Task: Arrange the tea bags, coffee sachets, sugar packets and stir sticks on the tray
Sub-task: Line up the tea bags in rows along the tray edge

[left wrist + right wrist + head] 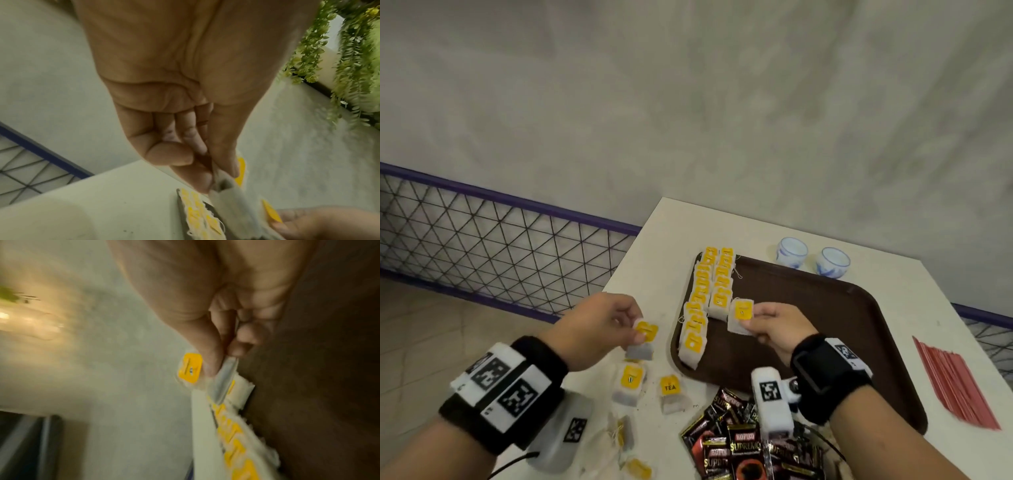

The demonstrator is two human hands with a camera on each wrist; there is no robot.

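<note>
The right hand (777,329) pinches a tea bag (740,315) over the left part of the brown tray (859,325), just beside two rows of tea bags (707,294) along the tray's left edge. The left hand (599,325) pinches another tea bag (643,337) above the tabletop (654,240), left of the tray. Loose tea bags (631,382) and coffee sachets (739,445) lie near the front edge; red stir sticks (955,380) lie right of the tray.

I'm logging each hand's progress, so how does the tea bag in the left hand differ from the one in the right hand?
The left hand pinches its tea bag over the bare table, short of the tray; the right hand holds its tea bag above the tray, beside the rows already laid there. The left one hangs down from the fingers; the right one faces the head camera more squarely. Both are white bags with yellow tags, each pinched.
</note>
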